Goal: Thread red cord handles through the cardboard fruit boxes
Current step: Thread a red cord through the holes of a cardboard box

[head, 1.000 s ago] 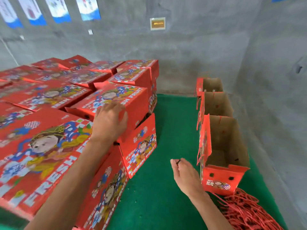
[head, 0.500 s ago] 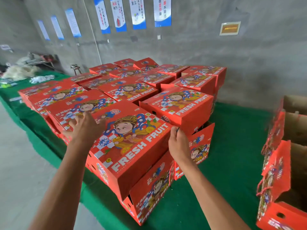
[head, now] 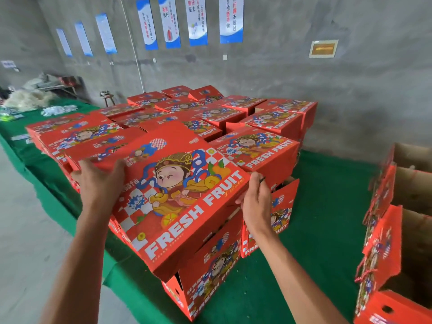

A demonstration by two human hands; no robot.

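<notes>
fingers (head: pixel 112 169) of both hands grip tilted box (head: pixel 177 202).

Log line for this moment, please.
left hand + right hand: grip top fruit box by opposite edges | box tilted | green table

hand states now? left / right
Left hand: grips the left end of the top fruit box.
Right hand: on the box's right end, pinching a thin dark item.
</notes>
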